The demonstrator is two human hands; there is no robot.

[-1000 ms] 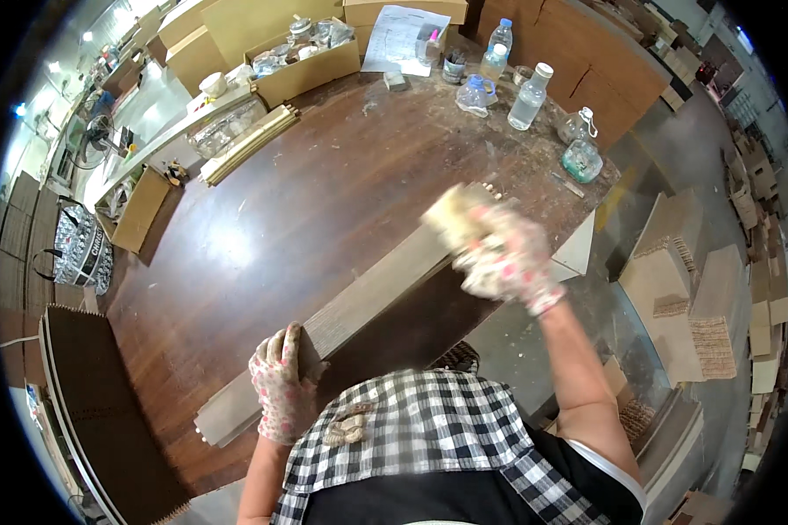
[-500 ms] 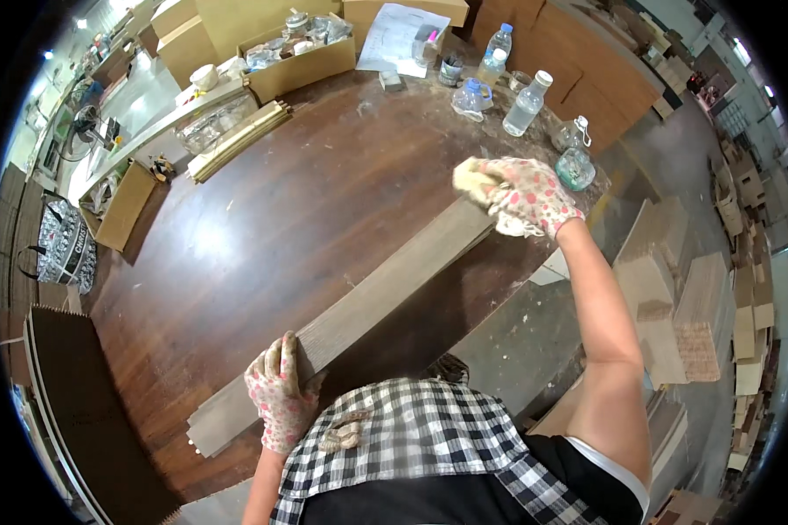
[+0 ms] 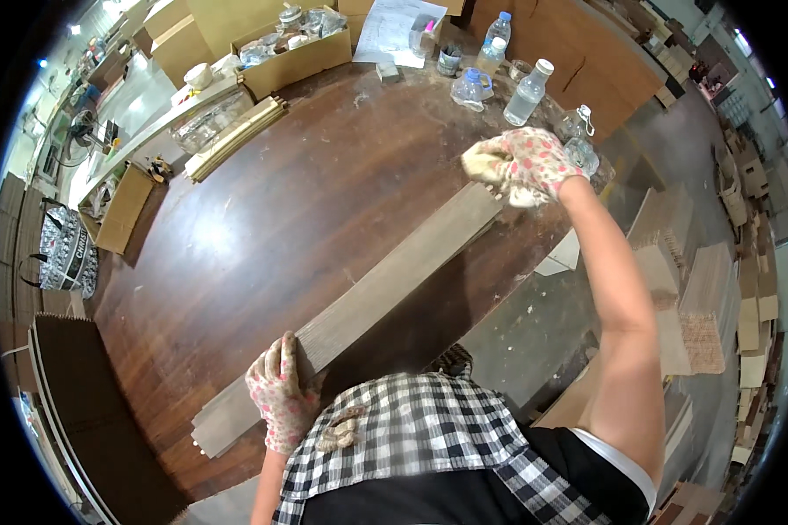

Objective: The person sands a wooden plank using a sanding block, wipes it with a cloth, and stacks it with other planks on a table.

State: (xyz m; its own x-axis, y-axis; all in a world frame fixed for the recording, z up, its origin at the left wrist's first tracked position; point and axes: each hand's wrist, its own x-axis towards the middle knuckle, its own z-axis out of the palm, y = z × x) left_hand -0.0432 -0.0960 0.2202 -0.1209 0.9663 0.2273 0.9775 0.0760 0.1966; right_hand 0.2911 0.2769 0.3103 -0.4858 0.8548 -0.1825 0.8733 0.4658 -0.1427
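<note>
A stack of long, thin grey-brown wooden planks (image 3: 403, 267) lies diagonally over the table, its near left end close to my body. My left hand (image 3: 282, 389), in a white glove with pink dots, grips the stack near that end, its fingers across the top plank. In a matching glove, my right hand (image 3: 538, 164) is closed on a bunched cream cloth (image 3: 483, 163). That hand is just beyond the far right end of the planks, and part of the cloth hangs beneath it.
Bottles, including a clear bottle (image 3: 529, 92) and a blue-topped jug (image 3: 471, 89), stand beyond my right hand. Thin strips (image 3: 236, 140) lie at the far left of the brown table (image 3: 201, 289). Cardboard boxes (image 3: 298, 66) line the back. Stacked boards (image 3: 57, 411) stand at left.
My right hand with the cloth has moved slightly right and away from me, off the planks' far end. My left hand stays on the planks. The view has shifted a little.
</note>
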